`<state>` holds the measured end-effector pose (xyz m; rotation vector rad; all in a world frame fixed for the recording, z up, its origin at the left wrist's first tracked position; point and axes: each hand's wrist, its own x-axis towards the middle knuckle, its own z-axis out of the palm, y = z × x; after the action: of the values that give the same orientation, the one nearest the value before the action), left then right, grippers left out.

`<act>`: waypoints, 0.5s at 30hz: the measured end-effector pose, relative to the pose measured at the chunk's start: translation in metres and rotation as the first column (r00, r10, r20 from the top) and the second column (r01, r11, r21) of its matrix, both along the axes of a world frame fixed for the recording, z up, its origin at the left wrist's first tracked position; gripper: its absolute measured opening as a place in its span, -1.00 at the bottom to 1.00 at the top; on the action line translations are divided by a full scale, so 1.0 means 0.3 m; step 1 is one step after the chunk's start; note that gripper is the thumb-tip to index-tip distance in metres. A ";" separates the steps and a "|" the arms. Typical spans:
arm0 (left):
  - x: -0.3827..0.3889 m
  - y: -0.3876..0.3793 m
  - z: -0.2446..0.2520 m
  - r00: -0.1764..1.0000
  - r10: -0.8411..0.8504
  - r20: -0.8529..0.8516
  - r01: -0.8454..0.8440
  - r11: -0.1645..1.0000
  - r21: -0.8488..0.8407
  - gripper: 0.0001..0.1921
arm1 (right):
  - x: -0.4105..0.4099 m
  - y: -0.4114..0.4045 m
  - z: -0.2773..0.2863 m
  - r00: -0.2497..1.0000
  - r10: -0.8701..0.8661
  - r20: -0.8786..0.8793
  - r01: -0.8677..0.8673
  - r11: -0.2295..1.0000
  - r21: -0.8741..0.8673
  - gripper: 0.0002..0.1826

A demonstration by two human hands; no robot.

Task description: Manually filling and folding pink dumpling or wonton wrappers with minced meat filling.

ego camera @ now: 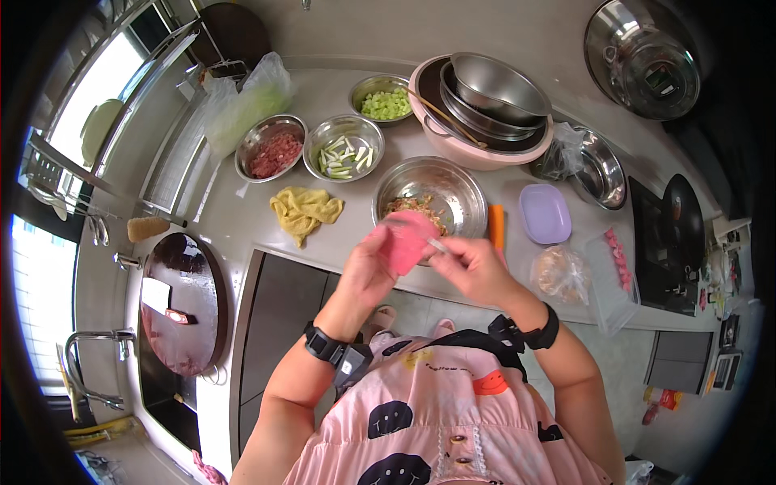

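My left hand point(371, 267) holds a flat pink wrapper-like sheet point(407, 242) over the near edge of a large steel bowl point(464, 194). Inside that bowl lies a chopped, mixed filling point(418, 207), partly hidden by the sheet. My right hand point(476, 270) grips the handle of a small metal utensil point(438, 245), whose far end reaches over the sheet and is blurred. Behind are steel bowls of raw minced meat point(276, 156), pale green cut strips point(345, 159) and diced green vegetable point(385, 105). Right of the large bowl lies an orange-handled tool point(496, 227), partly hidden.
A yellow cloth point(306, 209) lies at left. Stacked steel bowls point(500, 91) sit in a pink basin point(448, 151). To the right are a purple tray point(545, 213), a bagged doughy lump point(561, 274) and a clear container point(612, 285) with pink pieces along it. The counter edge is nearest me.
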<state>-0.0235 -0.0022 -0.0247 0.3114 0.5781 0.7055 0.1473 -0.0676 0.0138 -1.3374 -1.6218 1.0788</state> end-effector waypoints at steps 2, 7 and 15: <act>-0.065 0.007 0.002 0.999 0.053 0.003 -0.052 0.998 -0.030 -0.57 | 0.052 0.015 -0.001 0.985 -0.167 -0.038 0.165 0.985 -0.056 -0.80; -0.193 -0.037 -0.105 0.976 0.102 -0.193 -0.113 0.992 -0.047 -0.56 | 0.144 0.033 -0.068 0.859 -0.101 0.503 0.065 0.994 0.088 -0.82; -0.096 -0.063 -0.233 0.976 0.005 -0.218 -0.055 0.974 -0.222 -0.56 | 0.082 0.067 -0.131 0.668 0.127 0.733 0.059 0.973 -0.223 -0.81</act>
<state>-0.0523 -0.0211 -0.0946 0.1672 0.8649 0.6313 0.1717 -0.0474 -0.0255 -2.1060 -2.1476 0.7747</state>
